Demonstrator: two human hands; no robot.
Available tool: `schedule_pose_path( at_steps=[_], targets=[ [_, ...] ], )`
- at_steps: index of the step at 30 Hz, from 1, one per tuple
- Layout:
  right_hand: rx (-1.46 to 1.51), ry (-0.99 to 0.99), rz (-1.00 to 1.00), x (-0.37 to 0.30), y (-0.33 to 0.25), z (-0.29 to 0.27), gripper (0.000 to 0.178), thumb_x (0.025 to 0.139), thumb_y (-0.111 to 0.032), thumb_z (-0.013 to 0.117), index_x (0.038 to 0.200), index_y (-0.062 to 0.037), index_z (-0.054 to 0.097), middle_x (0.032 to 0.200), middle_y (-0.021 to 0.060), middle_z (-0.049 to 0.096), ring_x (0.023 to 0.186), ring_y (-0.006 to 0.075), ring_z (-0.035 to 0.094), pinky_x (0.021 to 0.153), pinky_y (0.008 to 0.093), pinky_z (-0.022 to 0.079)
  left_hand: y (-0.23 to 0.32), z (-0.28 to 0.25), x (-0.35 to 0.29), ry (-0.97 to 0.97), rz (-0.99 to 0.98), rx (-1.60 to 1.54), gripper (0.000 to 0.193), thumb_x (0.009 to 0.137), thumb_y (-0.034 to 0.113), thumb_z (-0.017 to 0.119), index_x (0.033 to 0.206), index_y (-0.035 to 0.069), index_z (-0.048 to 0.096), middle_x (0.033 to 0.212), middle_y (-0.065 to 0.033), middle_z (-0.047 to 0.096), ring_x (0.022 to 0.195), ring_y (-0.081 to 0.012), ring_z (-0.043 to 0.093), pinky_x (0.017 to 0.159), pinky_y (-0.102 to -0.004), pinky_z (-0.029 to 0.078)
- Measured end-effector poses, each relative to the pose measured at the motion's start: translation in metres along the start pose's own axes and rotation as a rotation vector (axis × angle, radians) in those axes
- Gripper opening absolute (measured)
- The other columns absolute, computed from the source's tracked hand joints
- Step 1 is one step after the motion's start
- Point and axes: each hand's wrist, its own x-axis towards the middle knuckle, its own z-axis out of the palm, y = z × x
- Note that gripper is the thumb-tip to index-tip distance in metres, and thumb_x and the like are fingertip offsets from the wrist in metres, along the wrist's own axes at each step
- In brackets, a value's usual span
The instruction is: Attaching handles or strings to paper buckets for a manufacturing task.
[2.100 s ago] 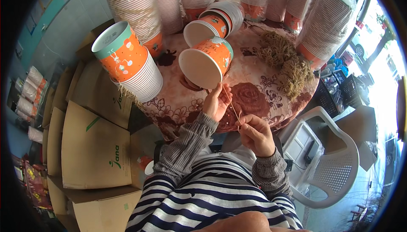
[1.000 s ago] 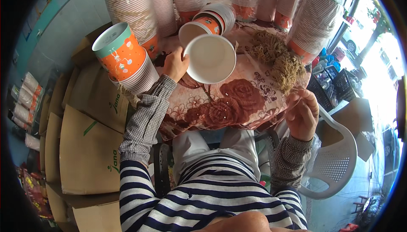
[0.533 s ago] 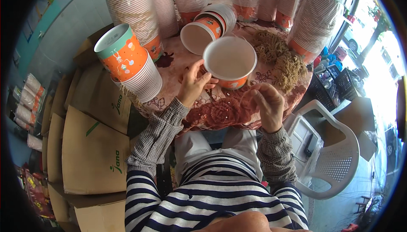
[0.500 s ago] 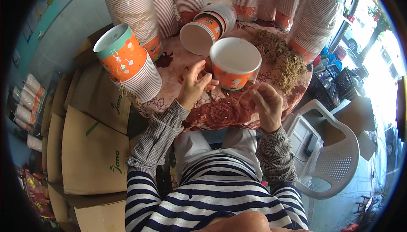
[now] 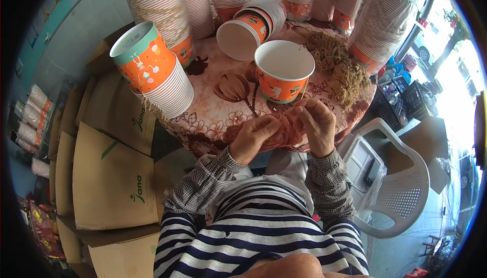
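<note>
An orange paper bucket (image 5: 283, 89) with a white inside stands upright on the table in front of my hands. A thin twine (image 5: 305, 89) hangs from its right rim down toward my right hand (image 5: 318, 125), whose thumb and finger are pinched on it. My left hand (image 5: 255, 135) is closed in a pinch close by, nearer the table's front edge; what lies between its fingers is too small to make out. Neither hand touches the bucket. Tangled bundles of brown twine (image 5: 349, 82) lie to the right of the bucket.
A tilted stack of orange buckets (image 5: 167, 87) leans at the left edge of the flowered tablecloth (image 5: 208, 120). More buckets (image 5: 238, 40) lie sideways behind. Tall plastic-wrapped stacks (image 5: 378, 21) line the back. Cardboard boxes (image 5: 114, 176) fill the left; a white chair (image 5: 401, 191) stands right.
My left hand has come down from beside the bucket toward my right hand and its fingers have closed. The bucket appears slightly shifted, with twine now showing at its right rim.
</note>
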Motion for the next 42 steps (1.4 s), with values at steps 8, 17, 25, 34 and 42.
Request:
schedule_pose_path(
  at_steps=[8,17,25,34,42],
  targets=[
    [-0.498,-0.282,-0.278,-0.014,-0.007,0.019,0.022,0.088,0.001,0.055,0.109,0.0002,0.061,0.101,0.0080,0.064,0.080,0.0103,0.060,0.067,0.0242,0.050,0.056,-0.012,-0.025,-0.039,0.441,1.121,0.010,0.085,0.009,0.064,0.083,0.000,0.060,0.072,-0.0128,0.059,0.066,-0.0292,0.059,0.058,-0.0353,0.045],
    [-0.551,-0.327,-0.220,-0.024,0.004,0.033,0.015,0.083,-0.004,0.064,0.096,0.0008,0.061,0.085,0.0127,0.065,0.076,0.0267,0.065,0.067,0.0318,0.052,0.054,-0.017,-0.034,0.043,0.395,1.086,0.022,0.089,0.021,0.062,0.080,0.000,0.059,0.071,-0.0114,0.057,0.063,-0.0259,0.057,0.057,-0.0344,0.044],
    [-0.585,-0.269,-0.281,-0.025,0.010,0.033,0.012,0.081,-0.003,0.065,0.093,0.0007,0.061,0.082,0.0126,0.063,0.074,0.0274,0.064,0.064,0.0326,0.051,0.027,-0.018,-0.031,0.179,0.240,0.938,0.048,0.097,0.037,0.050,0.068,0.000,0.055,0.054,-0.0110,0.046,0.049,-0.0190,0.048,0.047,-0.0339,0.037],
    [-0.616,-0.252,-0.323,-0.024,0.014,0.032,0.014,0.082,-0.005,0.065,0.095,-0.0009,0.061,0.082,0.0126,0.063,0.072,0.0276,0.064,0.062,0.0332,0.051,0.038,-0.009,-0.027,0.175,0.492,1.105,0.012,0.089,0.010,0.061,0.085,0.000,0.054,0.075,-0.0131,0.057,0.068,-0.0289,0.059,0.059,-0.0353,0.046],
    [-0.558,-0.238,-0.207,-0.021,0.012,0.026,0.014,0.083,-0.005,0.065,0.095,-0.0002,0.060,0.083,0.0139,0.063,0.072,0.0255,0.065,0.062,0.0325,0.051,0.042,-0.006,-0.021,0.125,0.449,1.127,0.011,0.085,0.001,0.061,0.093,0.000,0.053,0.082,-0.0127,0.059,0.077,-0.0304,0.060,0.068,-0.0355,0.048]
  ],
)
